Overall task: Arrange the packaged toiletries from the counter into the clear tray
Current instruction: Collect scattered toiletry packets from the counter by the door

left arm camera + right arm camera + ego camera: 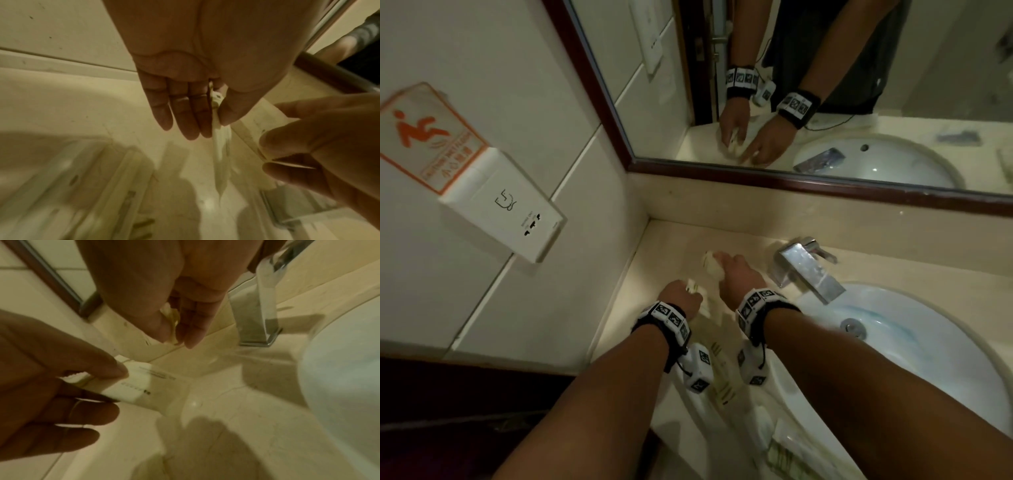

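Observation:
My left hand (690, 289) pinches a white sachet (693, 285) between thumb and forefinger above the counter's back left corner. The left wrist view shows the left hand (213, 128) with the sachet (221, 151) hanging down from it. In the right wrist view the same sachet (131, 386) shows printed text. Just beyond, my right hand (717, 262) holds a small pale packet (710, 265). From the right wrist camera the right hand (176, 340) pinches this thin packet (171, 321). The clear tray (702, 431) lies under my forearms with green-striped packets (726, 390) inside.
A chrome tap (808, 270) stands right of my hands, and the white basin (914, 342) fills the right side. The tiled wall with a socket box (506, 209) bounds the counter's left. A framed mirror (825, 102) runs along the back.

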`<state>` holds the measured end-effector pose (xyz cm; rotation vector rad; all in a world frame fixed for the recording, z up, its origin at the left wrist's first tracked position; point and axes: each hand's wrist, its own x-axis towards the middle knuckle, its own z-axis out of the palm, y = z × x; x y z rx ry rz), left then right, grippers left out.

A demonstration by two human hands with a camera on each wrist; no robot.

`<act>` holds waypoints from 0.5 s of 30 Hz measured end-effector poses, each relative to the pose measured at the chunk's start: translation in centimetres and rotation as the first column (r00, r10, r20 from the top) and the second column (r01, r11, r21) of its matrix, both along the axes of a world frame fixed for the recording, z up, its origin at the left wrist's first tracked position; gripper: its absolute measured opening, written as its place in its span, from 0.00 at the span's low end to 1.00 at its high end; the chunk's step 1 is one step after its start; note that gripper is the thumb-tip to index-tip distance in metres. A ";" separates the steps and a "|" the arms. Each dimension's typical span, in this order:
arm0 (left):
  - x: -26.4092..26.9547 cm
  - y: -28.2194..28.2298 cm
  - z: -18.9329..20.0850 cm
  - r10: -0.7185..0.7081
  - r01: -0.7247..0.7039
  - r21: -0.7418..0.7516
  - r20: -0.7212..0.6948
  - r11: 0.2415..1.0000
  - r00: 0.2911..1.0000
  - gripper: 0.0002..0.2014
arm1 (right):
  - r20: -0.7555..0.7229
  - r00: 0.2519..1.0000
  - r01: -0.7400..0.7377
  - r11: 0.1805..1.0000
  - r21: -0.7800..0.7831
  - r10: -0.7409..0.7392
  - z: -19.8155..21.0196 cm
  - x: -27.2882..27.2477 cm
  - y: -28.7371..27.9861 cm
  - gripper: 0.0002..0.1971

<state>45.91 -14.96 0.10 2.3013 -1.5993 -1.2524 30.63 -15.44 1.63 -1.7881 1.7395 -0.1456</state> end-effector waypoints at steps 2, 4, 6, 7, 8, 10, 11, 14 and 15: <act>-1.2 0.6 1.1 -0.004 0.003 -0.043 -0.028 0.999 1.000 0.17 | 0.026 0.999 0.045 0.999 -0.006 -0.045 1.1 -1.1 0.4 0.31; -2.5 1.4 2.4 -0.007 0.004 -0.078 -0.036 0.997 0.999 0.12 | 0.030 0.996 0.087 0.995 -0.039 -0.086 2.3 -2.4 1.1 0.28; -3.8 2.1 3.5 -0.017 0.013 -0.104 -0.038 0.994 0.999 0.08 | 0.021 0.993 0.116 0.992 -0.058 -0.115 3.4 -3.8 1.7 0.24; -4.7 2.6 4.1 -0.020 0.016 -0.120 -0.036 0.993 0.999 0.09 | 0.042 0.991 0.131 0.990 -0.058 -0.128 3.9 -4.7 2.3 0.23; -5.5 3.1 4.8 -0.021 0.016 -0.117 -0.037 0.993 0.999 0.09 | 0.069 0.989 0.137 0.989 -0.059 -0.133 4.3 -5.4 2.7 0.23; -7.0 4.0 5.7 -0.040 0.038 -0.114 -0.022 0.993 0.999 0.11 | 0.112 0.985 0.138 0.986 -0.092 -0.128 4.6 -7.0 3.4 0.24; -7.5 4.4 5.9 -0.044 0.042 -0.122 -0.016 0.992 0.999 0.12 | 0.123 0.985 0.134 0.985 -0.108 -0.121 4.7 -7.7 3.7 0.26; -9.5 6.3 6.9 -0.010 0.006 -0.117 -0.029 0.993 1.000 0.11 | 0.110 0.989 0.110 0.985 -0.135 -0.095 5.5 -10.1 5.3 0.30; -9.9 6.9 7.0 0.003 -0.008 -0.117 -0.038 0.993 0.999 0.13 | 0.132 0.985 0.127 0.984 -0.128 -0.110 5.7 -10.8 5.6 0.33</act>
